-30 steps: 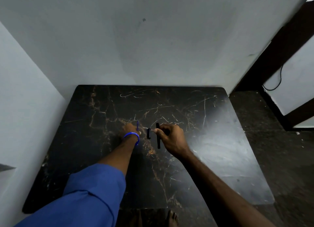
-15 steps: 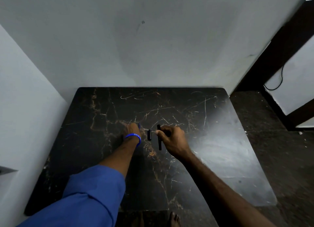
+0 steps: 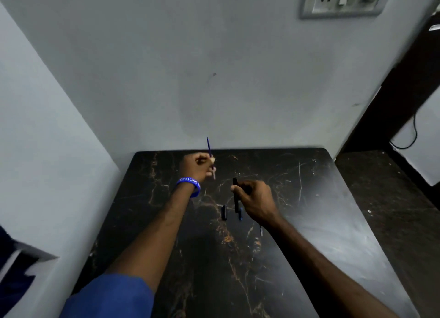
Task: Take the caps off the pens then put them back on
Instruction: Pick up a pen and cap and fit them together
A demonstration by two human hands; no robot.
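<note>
Head view, centre of frame: left hand (image 3: 196, 166), fingers closed round a thin blue pen (image 3: 209, 148), now lifted off the dark marble bench (image 3: 333, 210), where it lay a second ago; right hand (image 3: 256, 201) likewise raised, fingers closed round a black pen (image 3: 235, 194) held near upright. Two loose caps, black cap (image 3: 224, 212) and blue cap (image 3: 240, 214), lie on the bench just below the right hand. Judgement: both pens uncapped, recapping is next.
</note>
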